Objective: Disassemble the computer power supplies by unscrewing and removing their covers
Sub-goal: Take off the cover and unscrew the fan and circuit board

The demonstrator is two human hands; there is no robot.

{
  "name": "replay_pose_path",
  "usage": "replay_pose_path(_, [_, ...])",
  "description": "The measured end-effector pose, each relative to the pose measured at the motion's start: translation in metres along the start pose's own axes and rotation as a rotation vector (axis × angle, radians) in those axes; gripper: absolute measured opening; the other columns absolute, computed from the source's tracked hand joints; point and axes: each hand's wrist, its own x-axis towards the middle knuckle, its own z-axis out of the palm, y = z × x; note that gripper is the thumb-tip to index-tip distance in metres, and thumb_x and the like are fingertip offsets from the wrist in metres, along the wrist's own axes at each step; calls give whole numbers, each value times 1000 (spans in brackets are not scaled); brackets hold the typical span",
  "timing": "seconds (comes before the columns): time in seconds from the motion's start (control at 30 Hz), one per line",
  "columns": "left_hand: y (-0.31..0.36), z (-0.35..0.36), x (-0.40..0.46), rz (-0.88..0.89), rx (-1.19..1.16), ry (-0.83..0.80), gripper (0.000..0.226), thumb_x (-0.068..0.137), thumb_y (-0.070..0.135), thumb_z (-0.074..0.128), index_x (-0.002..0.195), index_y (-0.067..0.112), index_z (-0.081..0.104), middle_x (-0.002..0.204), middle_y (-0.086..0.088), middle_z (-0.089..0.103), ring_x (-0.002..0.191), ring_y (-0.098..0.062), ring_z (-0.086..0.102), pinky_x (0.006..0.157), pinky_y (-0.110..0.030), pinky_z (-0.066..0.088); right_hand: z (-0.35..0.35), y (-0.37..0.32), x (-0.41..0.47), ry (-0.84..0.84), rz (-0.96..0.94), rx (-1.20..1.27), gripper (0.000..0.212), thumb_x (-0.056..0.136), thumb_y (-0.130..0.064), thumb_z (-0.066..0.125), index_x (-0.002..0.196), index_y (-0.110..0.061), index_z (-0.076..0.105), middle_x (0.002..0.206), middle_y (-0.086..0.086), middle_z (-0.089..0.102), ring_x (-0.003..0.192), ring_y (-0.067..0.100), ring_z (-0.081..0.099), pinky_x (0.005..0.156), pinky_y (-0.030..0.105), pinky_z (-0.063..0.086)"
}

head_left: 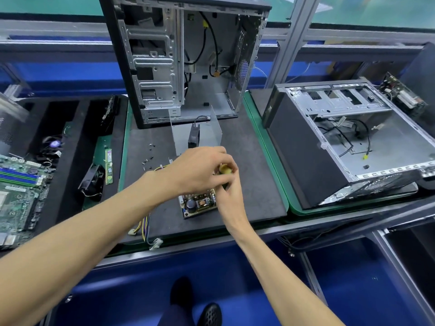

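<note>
The power supply [199,204] lies open on the dark counter [254,184], its green board and little parts showing, while the left hand [197,170] curls over a yellow screwdriver [225,170] and the right hand [229,196] pinches it lower down.

Grey metal workbench [306,228] over blue floor [131,292], aluminium frame [286,47] behind

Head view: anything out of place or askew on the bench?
Two things. The right-hand computer case sits tilted, its near edge hanging past the mat. Loose screws lie scattered on the centre mat, not in a tray. Nothing looks damaged.
</note>
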Motion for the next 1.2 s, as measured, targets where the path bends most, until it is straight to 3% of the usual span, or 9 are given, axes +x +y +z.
replay_pose_path(0.1, [-13,6,-14,-141,-369,165,19,99,26,59,109,21,74,101,7,70,92,-7,64,86,-22,49,4,-2,4,10,-36,33,24,95,-48,59,106,-28,55,89,-15,63,84,2,58,75,24,51])
replay_pose_path(0.23, [-29,37,-22,-237,-381,477,33,102,31,42,92,15,70,89,1,65,85,-15,60,80,-27,44,19,-10,8,120,-24,-31,36,97,-60,48,79,-29,49,71,-13,46,68,7,41,63,22,39])
replay_pose_path(0.4, [-70,87,-38,-420,33,420,26,100,23,40,94,17,64,97,5,63,97,-22,56,95,-36,33,6,-15,19,216,-104,24,27,99,-21,44,79,-13,59,70,-2,57,66,12,51,59,24,42])
replay_pose_path(0.6, [-81,108,-34,-425,-92,426,19,95,20,39,102,22,57,107,12,54,113,-9,46,118,-35,13,13,-7,22,317,-149,123,32,85,-3,39,54,-9,43,49,0,40,48,16,33,46,24,27])
replay_pose_path(0.7, [-83,108,-33,-417,-121,416,22,96,16,36,103,20,56,110,10,53,115,-8,44,121,-36,8,18,-2,28,217,-188,83,35,81,-4,40,47,-10,42,45,0,37,44,14,33,47,23,27])
replay_pose_path(0.8, [-85,108,-32,-398,-103,407,23,96,15,35,104,20,56,108,10,53,115,-9,45,122,-39,9,14,-6,39,-30,-170,44,35,77,-18,44,43,-7,42,42,3,34,41,10,31,44,21,26])
replay_pose_path(0.9, [-88,109,-34,-373,-80,406,23,97,15,35,104,21,55,105,11,53,113,-10,46,122,-40,9,-9,-12,53,-274,-45,181,30,71,-24,47,42,-22,44,41,-2,31,38,11,24,46,17,21])
replay_pose_path(1.1, [-83,99,-36,-375,-13,330,17,103,20,41,108,23,57,117,10,55,123,-11,45,123,-42,5,-27,-15,60,-414,59,231,39,82,-35,45,45,-21,46,42,1,33,40,15,25,43,29,17])
replay_pose_path(1.2, [-65,66,-33,-245,-90,466,16,101,26,50,113,21,60,125,6,55,124,-14,49,114,-41,25,-22,-17,60,-372,92,156,70,103,-53,27,51,-15,55,45,3,43,44,20,37,48,29,33])
